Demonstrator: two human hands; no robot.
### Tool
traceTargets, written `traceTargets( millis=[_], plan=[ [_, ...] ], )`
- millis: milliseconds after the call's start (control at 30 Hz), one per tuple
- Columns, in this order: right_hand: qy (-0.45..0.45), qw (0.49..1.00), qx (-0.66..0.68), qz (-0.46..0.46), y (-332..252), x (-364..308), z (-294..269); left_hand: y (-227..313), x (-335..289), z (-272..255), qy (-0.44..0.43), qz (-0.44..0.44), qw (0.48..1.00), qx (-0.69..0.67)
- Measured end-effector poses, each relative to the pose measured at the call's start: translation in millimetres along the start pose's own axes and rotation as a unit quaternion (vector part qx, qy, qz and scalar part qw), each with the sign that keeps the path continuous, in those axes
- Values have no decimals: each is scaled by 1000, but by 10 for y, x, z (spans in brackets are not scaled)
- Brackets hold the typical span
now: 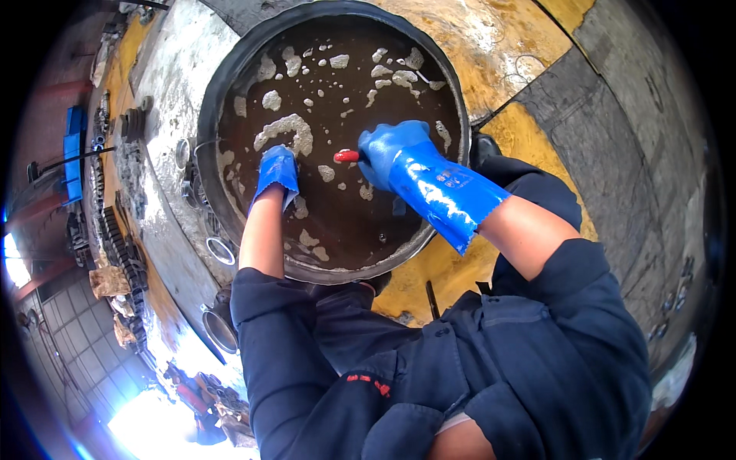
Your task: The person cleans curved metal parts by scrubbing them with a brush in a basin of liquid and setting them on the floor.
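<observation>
A large round black tub (210,100) holds murky brown liquid (337,207) with patches of pale foam (295,130) on top. Both my hands wear long blue rubber gloves. Over the left side of the tub, my left hand (277,162) dips into the liquid, its fingers hidden below the surface. My right hand (392,149) is above the liquid nearer the tub's right side, closed around a tool with a red handle (346,156). Only the red end pokes out to the left of the fist; the rest of this tool is hidden.
Several metal rings (220,251) and round parts lie on the floor left of the tub. A dark cylindrical part (220,326) stands near my left elbow. Rows of dark metal parts (126,245) line the far left, with a blue object (73,153) beyond. Yellow flooring (537,146) lies to the right.
</observation>
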State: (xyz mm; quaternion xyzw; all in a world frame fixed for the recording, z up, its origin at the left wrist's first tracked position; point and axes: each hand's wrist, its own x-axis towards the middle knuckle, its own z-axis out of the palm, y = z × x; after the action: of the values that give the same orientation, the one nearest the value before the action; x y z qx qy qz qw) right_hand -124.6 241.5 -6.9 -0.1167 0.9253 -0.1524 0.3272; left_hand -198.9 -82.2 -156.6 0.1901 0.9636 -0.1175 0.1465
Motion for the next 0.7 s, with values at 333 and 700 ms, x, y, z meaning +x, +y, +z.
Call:
traceTargets(
  millis=[333, 700],
  plan=[
    [-18, 1000, -5, -14, -17, 27, 5, 13, 153, 163, -3, -41, 999, 3],
    [-24, 999, -13, -22, -17, 72, 46, -160, 217, 120, -3, -116, 988, -99]
  ],
)
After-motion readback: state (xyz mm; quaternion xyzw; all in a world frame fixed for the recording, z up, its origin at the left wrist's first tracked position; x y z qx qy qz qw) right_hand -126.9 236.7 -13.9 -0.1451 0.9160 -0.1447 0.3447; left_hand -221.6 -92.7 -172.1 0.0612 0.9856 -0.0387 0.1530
